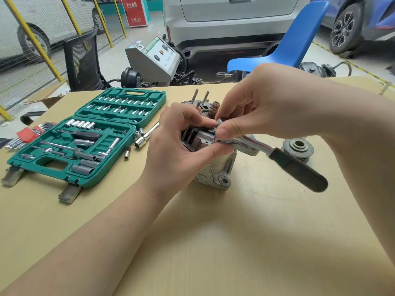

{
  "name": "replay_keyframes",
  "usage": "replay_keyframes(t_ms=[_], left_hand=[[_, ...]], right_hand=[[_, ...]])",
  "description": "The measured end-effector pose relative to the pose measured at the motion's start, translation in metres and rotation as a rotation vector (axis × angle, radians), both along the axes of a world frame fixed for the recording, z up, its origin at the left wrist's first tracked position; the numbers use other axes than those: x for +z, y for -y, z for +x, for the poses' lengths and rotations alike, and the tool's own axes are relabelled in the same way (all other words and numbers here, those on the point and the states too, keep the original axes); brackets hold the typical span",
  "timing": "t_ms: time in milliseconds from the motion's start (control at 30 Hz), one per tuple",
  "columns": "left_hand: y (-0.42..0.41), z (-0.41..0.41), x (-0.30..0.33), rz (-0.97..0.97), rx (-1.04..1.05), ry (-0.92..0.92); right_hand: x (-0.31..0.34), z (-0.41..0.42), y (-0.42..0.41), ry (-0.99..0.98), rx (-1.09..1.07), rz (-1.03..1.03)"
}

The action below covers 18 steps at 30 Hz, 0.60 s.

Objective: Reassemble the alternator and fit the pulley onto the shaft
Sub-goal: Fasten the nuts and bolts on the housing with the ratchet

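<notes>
- Both hands meet over the worn grey cast-metal alternator [215, 167], which stands at the middle of the pale tan wooden tabletop [213, 242].
- Left hand [181, 144]: I see its fingers curled round the near-left side of the alternator's upper part, thumb and fingers clamped on the dark finned section.
- Right hand [263, 107]: I see its thumb and fingertips pinching the chrome head of the ratchet wrench with a black handle [297, 167]; that head sits on top of the alternator, and the handle juts out to the near right, clear of the tabletop.
- Coppery brown ribbed shaft end [213, 108]: it rises from the alternator's top, just behind the fingers; two thin metal studs [201, 97] stand upright at the far side of the housing.
- Grey round grooved pulley [298, 148]: it lies flat on the tabletop to the right of the alternator, apart from it and partly behind the wrench handle.
- Open green plastic socket-set case [85, 142]: it lies to the left, with sockets and bits in its compartments; a few loose chrome sockets [140, 142] rest between the case and the alternator.
- Red holder of hex keys [27, 134]: at the far left edge.
- Blue plastic chair [288, 50]: beyond the far edge of the tabletop.
</notes>
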<state>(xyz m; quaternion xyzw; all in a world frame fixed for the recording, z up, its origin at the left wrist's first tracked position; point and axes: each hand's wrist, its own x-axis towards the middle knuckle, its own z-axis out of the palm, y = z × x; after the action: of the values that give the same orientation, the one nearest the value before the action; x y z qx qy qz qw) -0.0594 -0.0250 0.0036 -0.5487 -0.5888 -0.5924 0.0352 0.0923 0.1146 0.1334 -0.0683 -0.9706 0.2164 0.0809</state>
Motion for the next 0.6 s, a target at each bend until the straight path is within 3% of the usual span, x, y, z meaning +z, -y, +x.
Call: replay_keyframes(t_ms=[233,600], left_hand=[[0.001,-0.002,-0.001,-0.028,-0.012,-0.053],[-0.001,-0.003,0.004,-0.019,0.044,-0.28]], right_hand=[[-0.002,0.002,0.008,0.116,0.085,0.053],[0.001,-0.004,0.012,-0.042,-0.113,0.027]])
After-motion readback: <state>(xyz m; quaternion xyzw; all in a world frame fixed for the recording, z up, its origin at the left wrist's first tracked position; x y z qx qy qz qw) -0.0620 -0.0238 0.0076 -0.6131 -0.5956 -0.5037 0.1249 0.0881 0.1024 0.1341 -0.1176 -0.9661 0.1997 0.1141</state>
